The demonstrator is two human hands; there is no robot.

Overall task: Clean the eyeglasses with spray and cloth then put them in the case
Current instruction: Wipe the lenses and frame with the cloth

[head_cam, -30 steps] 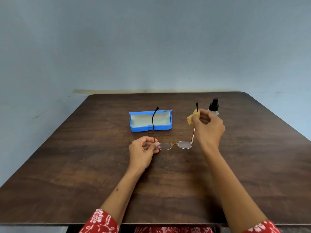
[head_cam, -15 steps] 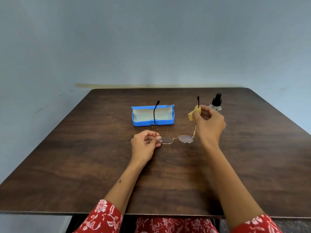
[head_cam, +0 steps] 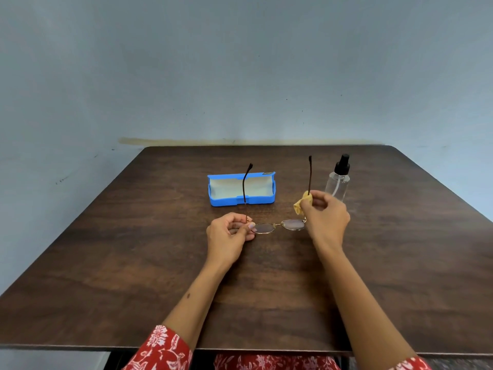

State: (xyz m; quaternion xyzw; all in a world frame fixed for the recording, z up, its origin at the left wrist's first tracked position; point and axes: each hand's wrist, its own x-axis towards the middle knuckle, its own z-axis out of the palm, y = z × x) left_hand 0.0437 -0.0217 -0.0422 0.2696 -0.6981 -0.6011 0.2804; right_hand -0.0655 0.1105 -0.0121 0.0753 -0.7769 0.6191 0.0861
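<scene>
Eyeglasses (head_cam: 277, 226) held up mid-frame over the dark wooden table (head_cam: 133, 263), temples open and pointing away. Left hand (head_cam: 229, 233) pinching the left hinge with curled fingers. Right hand (head_cam: 324, 214) pinching a yellow cloth (head_cam: 301, 203) round the right temple. Open blue case (head_cam: 241, 189) just behind, spray bottle (head_cam: 338, 180) right of center.

A dark wood-grain surface (head_cam: 133, 263) with rounded far corners fills the lower half of the view, its near edge running across the bottom. Behind it rises a plain pale blue-grey wall (head_cam: 240, 76), evenly lit and flecked with small dark marks. A yellowish stain (head_cam: 173, 141) runs along the wall just above the surface's far edge.
</scene>
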